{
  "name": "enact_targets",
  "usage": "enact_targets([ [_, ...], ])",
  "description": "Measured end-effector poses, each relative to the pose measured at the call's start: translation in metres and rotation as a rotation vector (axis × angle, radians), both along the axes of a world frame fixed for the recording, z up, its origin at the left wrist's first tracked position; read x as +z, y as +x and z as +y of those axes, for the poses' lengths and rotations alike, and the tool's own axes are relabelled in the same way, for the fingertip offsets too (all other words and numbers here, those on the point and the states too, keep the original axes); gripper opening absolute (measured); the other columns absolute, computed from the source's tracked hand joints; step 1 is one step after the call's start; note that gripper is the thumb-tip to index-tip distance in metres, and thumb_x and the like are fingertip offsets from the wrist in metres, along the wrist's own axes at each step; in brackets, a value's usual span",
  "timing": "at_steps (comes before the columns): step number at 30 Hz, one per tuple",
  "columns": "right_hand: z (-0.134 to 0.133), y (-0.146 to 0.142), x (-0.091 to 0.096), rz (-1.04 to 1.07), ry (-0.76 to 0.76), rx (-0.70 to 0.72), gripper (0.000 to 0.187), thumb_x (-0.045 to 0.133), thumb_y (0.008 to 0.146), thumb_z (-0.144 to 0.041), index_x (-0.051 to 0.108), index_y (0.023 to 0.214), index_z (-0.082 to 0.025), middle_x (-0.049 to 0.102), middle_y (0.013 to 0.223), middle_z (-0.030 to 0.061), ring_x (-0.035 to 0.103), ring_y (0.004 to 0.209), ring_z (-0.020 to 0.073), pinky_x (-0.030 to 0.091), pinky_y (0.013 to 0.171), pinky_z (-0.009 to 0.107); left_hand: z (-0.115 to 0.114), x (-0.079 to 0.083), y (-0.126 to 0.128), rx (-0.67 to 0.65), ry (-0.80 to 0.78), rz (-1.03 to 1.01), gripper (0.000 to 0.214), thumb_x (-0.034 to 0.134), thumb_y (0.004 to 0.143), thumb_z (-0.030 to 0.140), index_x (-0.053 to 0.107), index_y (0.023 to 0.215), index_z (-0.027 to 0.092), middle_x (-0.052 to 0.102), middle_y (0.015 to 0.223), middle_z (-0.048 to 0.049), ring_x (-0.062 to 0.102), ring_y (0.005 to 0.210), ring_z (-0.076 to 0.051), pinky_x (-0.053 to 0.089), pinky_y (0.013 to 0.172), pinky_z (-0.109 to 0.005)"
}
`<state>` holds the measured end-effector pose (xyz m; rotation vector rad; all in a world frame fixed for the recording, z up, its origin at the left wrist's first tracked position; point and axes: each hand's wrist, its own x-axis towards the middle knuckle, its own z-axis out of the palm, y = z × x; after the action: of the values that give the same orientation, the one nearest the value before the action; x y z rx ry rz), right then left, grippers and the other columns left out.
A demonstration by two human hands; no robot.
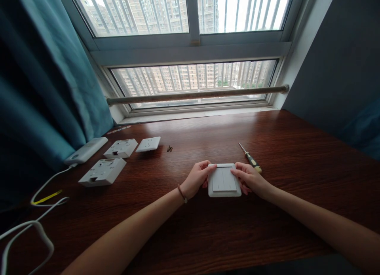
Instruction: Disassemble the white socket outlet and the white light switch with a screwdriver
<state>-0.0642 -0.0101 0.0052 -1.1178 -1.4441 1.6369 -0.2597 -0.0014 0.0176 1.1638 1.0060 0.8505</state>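
Observation:
Between my two hands is a white wall switch (pixel 225 180) with side-by-side rocker panels, its face tilted up toward me. My left hand (pixel 198 178) grips its left edge, thumb on the upper left corner. On the other side my right hand (pixel 248 177) pinches the right edge, with the thumb on the front near the top. The fingers behind the switch are partly hidden. Just beyond my right hand lies a screwdriver (pixel 251 160) with a dark and pale yellow handle, its tip pointing away to the left.
Left on the brown wooden table (pixel 166 227) are two white mounting boxes (pixel 103 172), a white socket panel (pixel 148 144) and several small screws (pixel 169 148). A white power strip (pixel 86 150) with a looping cable (pixel 38 223) lies by the blue curtain (pixel 59 69). A window stands behind.

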Motion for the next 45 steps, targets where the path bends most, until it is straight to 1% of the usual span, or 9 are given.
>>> enact_targets([
  [3, -0.0021, 0.0001, 0.0007, 0.050, -0.012, 0.057, 0.032, 0.052, 0.078, -0.048, 0.039, 0.072, -0.019, 0.048, 0.035, -0.0087, 0.042, 0.022, 0.0060, 0.017, 0.022, 0.010, -0.0001, -0.0018, -0.0003, 0.005, -0.018, -0.015, 0.032, 0.059, 0.073, 0.042, 0.040, 0.064, 0.018, 0.035, 0.049, 0.0080, 0.028, 0.036, -0.003, 0.020, 0.029, -0.014],
  [7, -0.0029, 0.0014, -0.0001, 0.137, -0.039, 0.115, 0.029, 0.050, 0.082, -0.044, 0.043, 0.074, -0.017, 0.053, 0.041, -0.0055, 0.047, 0.025, 0.0065, 0.021, 0.023, 0.010, 0.0005, -0.0035, -0.0011, -0.021, -0.028, -0.091, 0.032, 0.059, 0.074, 0.040, 0.039, 0.064, 0.017, 0.035, 0.054, 0.0067, 0.030, 0.041, -0.003, 0.020, 0.034, -0.014],
  [12, -0.0039, 0.0024, 0.0010, 0.162, -0.067, 0.094, 0.032, 0.047, 0.085, -0.044, 0.045, 0.071, -0.016, 0.052, 0.041, -0.0054, 0.047, 0.024, 0.0061, 0.021, 0.022, 0.010, -0.0017, -0.0005, -0.0012, -0.073, -0.071, -0.120, 0.031, 0.060, 0.074, 0.039, 0.040, 0.066, 0.018, 0.034, 0.055, 0.0065, 0.030, 0.043, -0.004, 0.018, 0.035, -0.015],
  [18, -0.0054, 0.0017, 0.0029, 0.172, -0.070, 0.088, 0.032, 0.048, 0.085, -0.044, 0.045, 0.070, -0.016, 0.051, 0.042, -0.0059, 0.046, 0.024, 0.0056, 0.021, 0.022, 0.010, -0.0040, 0.0018, 0.0000, -0.072, -0.084, -0.116, 0.030, 0.060, 0.074, 0.038, 0.041, 0.065, 0.017, 0.034, 0.053, 0.0069, 0.030, 0.041, -0.004, 0.016, 0.035, -0.016],
  [23, -0.0029, 0.0008, -0.0016, 0.251, -0.090, 0.058, 0.033, 0.049, 0.083, -0.047, 0.045, 0.073, -0.017, 0.051, 0.044, -0.0059, 0.045, 0.026, 0.0050, 0.025, 0.023, 0.011, -0.0017, -0.0008, 0.0007, -0.035, -0.057, -0.195, 0.032, 0.062, 0.073, 0.040, 0.043, 0.065, 0.016, 0.039, 0.055, 0.0062, 0.037, 0.044, -0.005, 0.028, 0.041, -0.016],
  [29, -0.0028, 0.0007, -0.0008, 0.218, -0.113, 0.052, 0.034, 0.057, 0.078, -0.048, 0.050, 0.085, -0.015, 0.057, 0.049, -0.0035, 0.049, 0.030, 0.0060, 0.032, 0.026, 0.011, 0.0019, -0.0044, 0.0017, 0.067, -0.102, -0.299, 0.032, 0.066, 0.070, 0.043, 0.049, 0.073, 0.016, 0.047, 0.060, 0.0054, 0.045, 0.048, -0.005, 0.038, 0.046, -0.017],
  [36, -0.0029, -0.0002, -0.0009, 0.225, -0.124, 0.013, 0.034, 0.058, 0.077, -0.048, 0.049, 0.082, -0.016, 0.055, 0.050, -0.0046, 0.049, 0.032, 0.0056, 0.034, 0.027, 0.012, 0.0031, -0.0047, 0.0007, 0.048, -0.108, -0.383, 0.032, 0.068, 0.069, 0.041, 0.049, 0.077, 0.017, 0.052, 0.068, 0.0035, 0.052, 0.055, -0.007, 0.047, 0.056, -0.021],
  [41, -0.0011, 0.0002, -0.0010, 0.269, -0.124, -0.011, 0.033, 0.059, 0.076, -0.048, 0.050, 0.081, -0.017, 0.053, 0.051, -0.0057, 0.048, 0.033, 0.0051, 0.036, 0.028, 0.013, 0.0042, -0.0067, -0.0003, 0.057, -0.108, -0.384, 0.029, 0.068, 0.070, 0.037, 0.048, 0.075, 0.016, 0.053, 0.068, 0.0029, 0.053, 0.056, -0.008, 0.047, 0.055, -0.021],
  [45, -0.0009, 0.0014, 0.0001, 0.279, -0.095, -0.005, 0.031, 0.065, 0.073, -0.042, 0.050, 0.081, -0.017, 0.055, 0.057, -0.0054, 0.047, 0.035, 0.0036, 0.039, 0.030, 0.013, 0.0049, -0.0074, 0.0001, 0.085, -0.098, -0.373, 0.029, 0.068, 0.070, 0.037, 0.050, 0.077, 0.016, 0.053, 0.067, 0.0031, 0.053, 0.056, -0.007, 0.046, 0.054, -0.019],
])
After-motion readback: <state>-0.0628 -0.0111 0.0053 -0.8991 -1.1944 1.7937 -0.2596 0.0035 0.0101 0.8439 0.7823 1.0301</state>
